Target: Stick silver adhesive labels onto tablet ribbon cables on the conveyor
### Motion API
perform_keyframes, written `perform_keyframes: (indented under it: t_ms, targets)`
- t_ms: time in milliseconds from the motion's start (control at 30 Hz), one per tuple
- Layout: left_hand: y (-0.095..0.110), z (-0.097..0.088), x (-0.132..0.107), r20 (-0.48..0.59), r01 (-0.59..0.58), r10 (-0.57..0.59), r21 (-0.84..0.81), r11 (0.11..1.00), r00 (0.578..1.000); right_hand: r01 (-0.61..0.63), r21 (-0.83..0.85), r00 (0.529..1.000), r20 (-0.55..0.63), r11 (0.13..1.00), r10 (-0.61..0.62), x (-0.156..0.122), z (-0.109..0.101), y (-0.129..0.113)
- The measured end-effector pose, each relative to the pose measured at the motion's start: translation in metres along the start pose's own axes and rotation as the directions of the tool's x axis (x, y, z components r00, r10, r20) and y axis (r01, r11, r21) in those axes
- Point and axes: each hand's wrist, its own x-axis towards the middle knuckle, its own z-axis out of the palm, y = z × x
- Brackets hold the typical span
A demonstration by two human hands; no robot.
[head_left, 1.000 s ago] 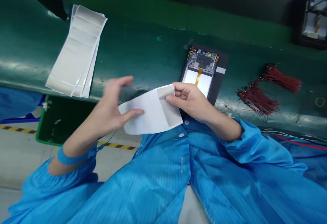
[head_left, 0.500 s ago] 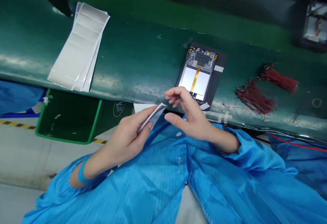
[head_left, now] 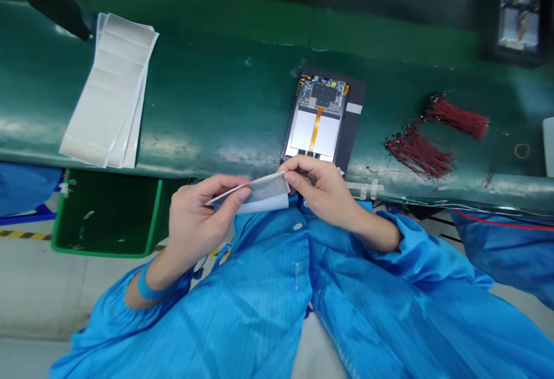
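Observation:
Between my hands, above my lap at the table's front edge, is a silvery-grey adhesive sheet with white backing (head_left: 264, 194). My left hand (head_left: 203, 211) is closed on its left end, thumb on the near side. My right hand (head_left: 324, 191) pinches the upper right corner between thumb and forefinger. Just beyond my right hand lies an opened tablet (head_left: 315, 119), its circuit board, white battery area and orange flex ribbon showing; its near end is partly hidden by the hand. A stack of similar sheets (head_left: 110, 90) lies at the left of the table.
Two bundles of thin red wires (head_left: 422, 154) lie on the green table mat (head_left: 208, 102) to the right. Another opened device (head_left: 519, 18) sits at the far right. A green bin (head_left: 108, 211) stands below the left table edge. A dark arm-like object (head_left: 52, 1) reaches in at upper left.
My right hand has closed from an open pose and taken the sheet's right corner. The sheet is now stretched out sideways between both hands. The view has shifted slightly.

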Motion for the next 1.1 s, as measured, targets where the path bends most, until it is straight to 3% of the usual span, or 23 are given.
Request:
perform_keyframes:
  t_ms: [67, 133, 267, 367, 433, 533, 633, 733, 833, 1000, 1100]
  targets:
    - [0.0, 0.001, 0.001, -0.026, 0.015, -0.015, 0.012, 1.0, 1.0, 0.048, -0.089, 0.998, -0.035, 0.995, -0.052, 0.0, 0.001, 0.001]
    - [-0.001, 0.002, 0.003, -0.039, 0.033, -0.033, 0.007, 0.999, 0.999, 0.161, -0.243, 0.98, -0.079, 0.957, -0.184, 0.0, 0.004, 0.004]
    - [-0.002, 0.003, 0.008, -0.04, 0.081, -0.083, -0.039, 0.996, 0.996, 0.369, -0.581, 0.869, -0.06, 0.725, -0.491, 0.0, 0.007, 0.017]
    - [-0.003, 0.004, 0.013, -0.022, 0.139, -0.141, -0.098, 0.985, 0.99, 0.395, -0.718, 0.824, 0.002, 0.573, -0.566, 0.0, 0.007, 0.028]
    - [-0.004, 0.004, 0.016, -0.001, 0.178, -0.18, -0.143, 0.974, 0.984, 0.371, -0.736, 0.85, 0.022, 0.567, -0.527, -0.001, 0.006, 0.033]
    - [-0.005, 0.004, 0.018, 0.019, 0.219, -0.219, -0.181, 0.959, 0.975, 0.307, -0.717, 0.902, 0.01, 0.626, -0.432, -0.002, 0.004, 0.035]
    - [-0.009, 0.005, 0.02, 0.019, 0.24, -0.241, -0.19, 0.952, 0.97, 0.315, -0.713, 0.904, 0.025, 0.627, -0.426, -0.003, 0.003, 0.035]
    - [-0.011, 0.007, 0.02, 0.027, 0.273, -0.275, -0.241, 0.931, 0.961, 0.39, -0.745, 0.851, 0.067, 0.542, -0.521, -0.004, 0.005, 0.036]
    - [-0.011, 0.007, 0.02, 0.049, 0.284, -0.282, -0.259, 0.923, 0.958, 0.408, -0.767, 0.797, 0.036, 0.494, -0.602, -0.002, 0.01, 0.034]
    - [-0.015, 0.008, 0.024, 0.172, 0.298, -0.26, -0.257, 0.919, 0.95, 0.451, -0.782, 0.717, 0.03, 0.431, -0.696, 0.003, 0.014, 0.025]
    - [-0.021, 0.007, 0.031, 0.271, 0.341, -0.271, -0.259, 0.904, 0.924, 0.539, -0.681, 0.685, 0.013, 0.495, -0.728, 0.004, 0.014, 0.02]
